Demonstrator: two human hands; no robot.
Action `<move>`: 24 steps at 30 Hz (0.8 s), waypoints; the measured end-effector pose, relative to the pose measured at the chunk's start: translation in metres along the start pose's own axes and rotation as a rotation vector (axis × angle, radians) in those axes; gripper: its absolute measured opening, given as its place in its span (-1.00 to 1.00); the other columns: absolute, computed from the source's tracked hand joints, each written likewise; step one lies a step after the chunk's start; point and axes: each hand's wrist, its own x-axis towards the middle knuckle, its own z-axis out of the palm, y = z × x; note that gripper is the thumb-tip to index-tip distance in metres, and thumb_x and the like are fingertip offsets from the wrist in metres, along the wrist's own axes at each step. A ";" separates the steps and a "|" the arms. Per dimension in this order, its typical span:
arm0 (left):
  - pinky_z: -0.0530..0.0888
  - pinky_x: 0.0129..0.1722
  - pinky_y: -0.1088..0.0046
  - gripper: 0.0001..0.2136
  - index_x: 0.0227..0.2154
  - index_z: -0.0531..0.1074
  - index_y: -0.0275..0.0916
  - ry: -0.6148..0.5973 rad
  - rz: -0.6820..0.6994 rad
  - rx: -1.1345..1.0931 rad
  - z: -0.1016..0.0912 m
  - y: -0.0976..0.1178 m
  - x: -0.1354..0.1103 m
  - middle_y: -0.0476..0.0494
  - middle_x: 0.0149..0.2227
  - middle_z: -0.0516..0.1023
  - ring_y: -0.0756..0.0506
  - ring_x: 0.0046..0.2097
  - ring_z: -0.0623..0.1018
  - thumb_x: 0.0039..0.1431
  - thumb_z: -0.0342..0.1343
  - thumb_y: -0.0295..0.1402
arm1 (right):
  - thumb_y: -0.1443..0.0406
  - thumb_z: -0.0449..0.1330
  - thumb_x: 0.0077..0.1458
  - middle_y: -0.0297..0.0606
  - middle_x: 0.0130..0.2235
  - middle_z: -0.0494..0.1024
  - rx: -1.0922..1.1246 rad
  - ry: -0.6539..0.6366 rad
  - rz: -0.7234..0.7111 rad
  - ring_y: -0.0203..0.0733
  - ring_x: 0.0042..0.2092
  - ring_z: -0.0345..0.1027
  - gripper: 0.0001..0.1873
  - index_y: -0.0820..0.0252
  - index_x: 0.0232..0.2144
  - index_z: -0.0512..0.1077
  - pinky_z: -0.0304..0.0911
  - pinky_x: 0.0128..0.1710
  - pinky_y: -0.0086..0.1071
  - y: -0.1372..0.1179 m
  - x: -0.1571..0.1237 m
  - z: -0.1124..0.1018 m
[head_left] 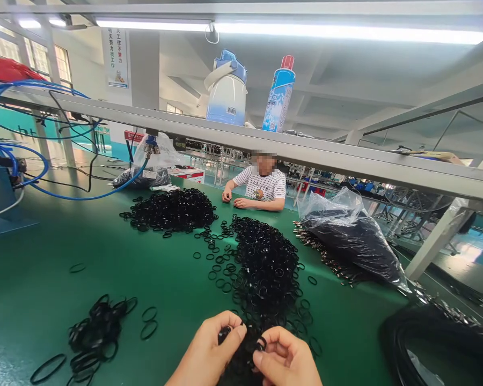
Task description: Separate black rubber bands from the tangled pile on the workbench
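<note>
Low at the front of the green table (169, 279), my left hand (215, 346) is closed, with black rubber rings curled in its fingers. Beside it my right hand (286, 356) pinches a black ring (261, 343) between thumb and forefinger. The fingertips of both hands are close together but apart. Just beyond and under them spreads a heap of black rings (265, 262), with loose ones around its edges. Another pile of black rings (173, 209) lies further back. To the left is a smaller cluster of larger black bands (99, 332).
A plastic bag of black cables (350, 241) lies at right, with a coiled black cable bundle (398, 343) nearer. Blue air hoses (44, 187) hang at left by a blue machine (2, 198). Overhead, a shelf (306, 153) holds a jug (227, 91) and spray can (279, 96). A person (263, 185) sits opposite.
</note>
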 end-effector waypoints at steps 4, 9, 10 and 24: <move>0.08 -0.63 0.57 -0.64 -0.45 0.35 -0.23 -0.069 -0.010 0.023 -0.003 0.001 0.001 0.17 -0.69 0.15 0.07 -0.63 0.13 0.08 -0.01 0.01 | 0.17 0.46 -0.44 -0.37 -0.60 0.44 0.089 -0.027 -0.002 -0.40 -0.62 0.22 -0.59 0.26 -0.54 0.41 0.19 -0.61 -0.51 -0.003 0.000 -0.001; 0.17 -0.44 0.55 -0.80 -0.49 0.46 -0.25 -0.030 0.183 0.213 -0.001 0.006 -0.005 0.08 -0.52 0.33 0.02 -0.43 0.25 0.04 0.11 -0.21 | 0.29 0.46 -0.42 -0.35 -0.57 0.46 -0.038 0.022 -0.067 -0.41 -0.55 0.22 -0.68 0.29 -0.57 0.43 0.13 -0.54 -0.55 -0.004 0.000 -0.002; 0.17 -0.45 0.55 -0.80 -0.50 0.44 -0.25 -0.023 0.174 0.213 0.000 0.006 -0.006 0.08 -0.53 0.31 0.02 -0.44 0.24 0.05 0.09 -0.22 | 0.29 0.45 -0.41 -0.35 -0.57 0.45 -0.047 0.018 -0.081 -0.41 -0.54 0.22 -0.68 0.29 -0.57 0.43 0.14 -0.51 -0.54 -0.004 0.000 -0.002; -0.14 -0.76 0.65 -0.52 -0.46 0.33 -0.22 -0.013 -0.142 -0.202 -0.012 -0.004 0.012 0.23 -0.74 0.07 0.14 -0.71 -0.01 -0.13 0.08 0.16 | 0.04 0.39 -0.27 -0.32 -0.61 0.45 0.025 0.014 -0.038 -0.25 -0.57 0.40 -0.53 0.27 -0.41 0.42 0.02 -0.71 -0.60 -0.011 0.002 -0.012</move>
